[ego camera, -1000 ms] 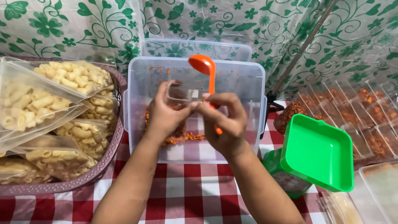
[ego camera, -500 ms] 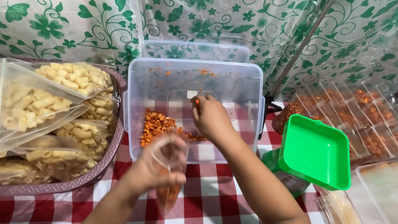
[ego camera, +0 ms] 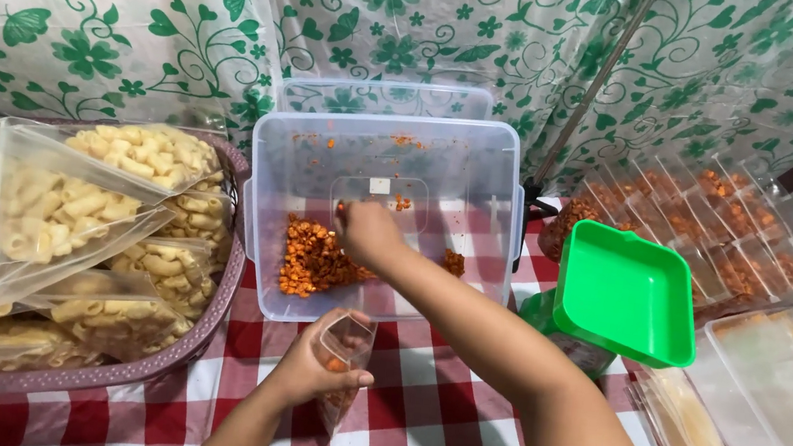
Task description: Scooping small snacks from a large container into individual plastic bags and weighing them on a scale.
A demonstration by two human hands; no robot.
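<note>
My left hand (ego camera: pixel 310 369) grips a small clear plastic bag (ego camera: pixel 342 366) with a few orange snack pieces in it, held over the checked cloth in front of the tub. My right hand (ego camera: pixel 367 233) reaches into the clear plastic tub (ego camera: pixel 484 168), its fingers closed down among the orange snack pieces (ego camera: pixel 313 258) heaped on the tub's floor. I cannot tell what those fingers hold. The orange scoop seen earlier is out of sight.
A purple basket (ego camera: pixel 202 330) at left holds several bags of pale macaroni snacks (ego camera: pixel 55 211). A green scale tray (ego camera: pixel 622 293) stands right of the tub. Filled small bags (ego camera: pixel 709 226) lie at back right, and empty clear bags (ego camera: pixel 777 411) are stacked at right. A red checked cloth (ego camera: pixel 412 427) covers the table.
The scoop was lowered out of view. My left hand drew the small bag back toward me, out of the tub. My right hand went down onto the snack pile.
</note>
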